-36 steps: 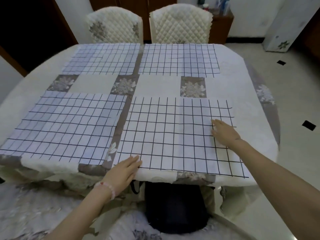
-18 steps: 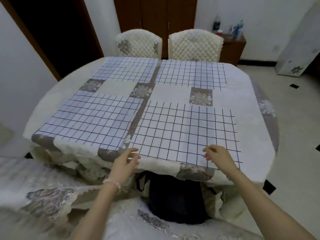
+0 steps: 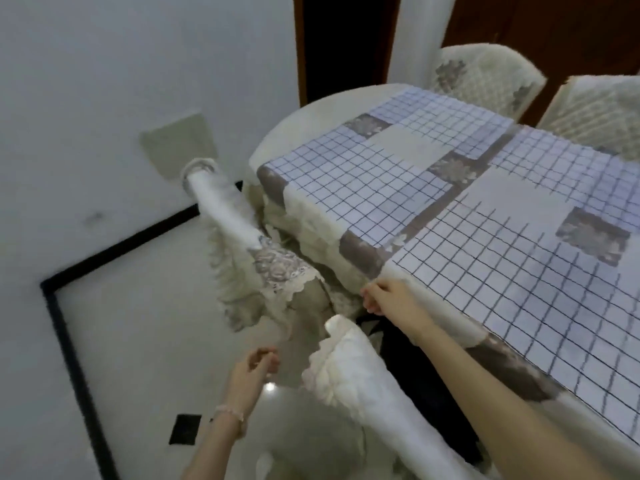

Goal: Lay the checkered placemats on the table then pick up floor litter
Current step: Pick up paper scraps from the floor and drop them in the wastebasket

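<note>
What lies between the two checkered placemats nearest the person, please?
In the head view, only the tablecloth's brown floral band runs between the left placemat and the right placemat.

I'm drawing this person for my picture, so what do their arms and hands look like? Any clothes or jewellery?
Both arms are bare, with no sleeves in view, and there are no gloves. The left hand has a bracelet of small pale pink beads round its wrist. The right hand has nothing on its wrist.

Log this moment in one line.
placemats: laid flat on table | left hand: empty, above floor | right hand: by table edge
</note>
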